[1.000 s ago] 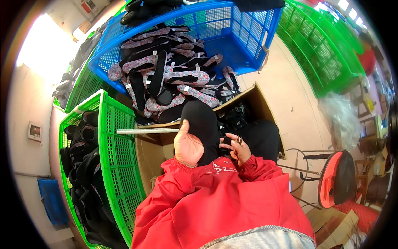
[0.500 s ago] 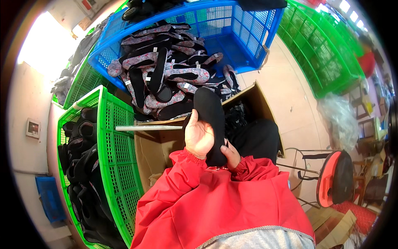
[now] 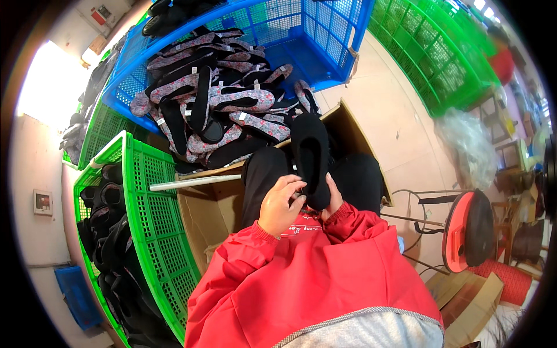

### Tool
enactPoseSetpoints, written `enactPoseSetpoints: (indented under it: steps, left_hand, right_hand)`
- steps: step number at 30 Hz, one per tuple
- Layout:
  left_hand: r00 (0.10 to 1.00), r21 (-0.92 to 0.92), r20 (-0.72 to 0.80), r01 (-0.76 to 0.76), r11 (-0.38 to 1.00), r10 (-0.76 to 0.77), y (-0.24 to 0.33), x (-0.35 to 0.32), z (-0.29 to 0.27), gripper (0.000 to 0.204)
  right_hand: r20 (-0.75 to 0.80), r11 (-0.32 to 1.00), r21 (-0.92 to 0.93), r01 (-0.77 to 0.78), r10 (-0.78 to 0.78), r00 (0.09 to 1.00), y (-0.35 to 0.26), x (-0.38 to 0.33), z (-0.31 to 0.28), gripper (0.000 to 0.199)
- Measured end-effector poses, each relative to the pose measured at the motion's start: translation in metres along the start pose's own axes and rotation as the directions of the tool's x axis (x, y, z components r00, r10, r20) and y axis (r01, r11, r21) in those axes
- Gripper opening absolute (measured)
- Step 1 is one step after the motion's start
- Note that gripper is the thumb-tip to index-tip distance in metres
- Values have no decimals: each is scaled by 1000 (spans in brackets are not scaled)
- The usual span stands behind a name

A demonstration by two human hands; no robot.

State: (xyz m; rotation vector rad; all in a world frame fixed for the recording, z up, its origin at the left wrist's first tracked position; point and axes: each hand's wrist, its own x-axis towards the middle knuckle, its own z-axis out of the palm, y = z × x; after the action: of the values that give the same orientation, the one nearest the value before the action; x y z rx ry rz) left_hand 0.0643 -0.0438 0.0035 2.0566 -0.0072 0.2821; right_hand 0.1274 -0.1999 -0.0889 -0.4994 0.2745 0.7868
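Observation:
A black slipper [image 3: 310, 159] stands toe-up in front of my red jacket, its long foot opening facing me. My right hand [image 3: 333, 198] grips its heel end from the right side, fingers partly behind it. At the left of the heel, my left hand [image 3: 282, 204] is closed in a pinch, thumb and forefinger nearly together. What lies between those fingertips is too small and dark to make out. Beyond the toe, a heap of flowered grey and black slippers [image 3: 246, 100] spills from a blue crate [image 3: 331, 55].
A cardboard box [image 3: 200, 223] surrounds my knees, with a pale rod [image 3: 197, 182] across its left part. To the left stands a green crate [image 3: 159, 232] of black slippers. At right are a round red-and-black stool [image 3: 467, 232], clear plastic sheeting [image 3: 467, 142] and green crates [image 3: 435, 52].
The slipper has turned so its opening faces me. My left hand has left its side and now pinches near the heel. The whole view has shifted slightly.

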Motion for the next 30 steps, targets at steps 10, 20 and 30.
enactPoseSetpoints:
  steps: [10,20,30]
  left_hand:
    - [994,76,89,-70,995,63,-17,0,17,19]
    - [994,125,101,-59,990,46,-16,1,21,17]
    - [991,73,127,-52,996,42,-7,-2,28,10]
  right_hand:
    - [-158,996,-3,-90,88,983,5,5,-9,51]
    - [-258,982,-113,-149,116,959,3,5,-11,47]
    - [-160,992,-70,-100,88,983,6,7,-20,44]
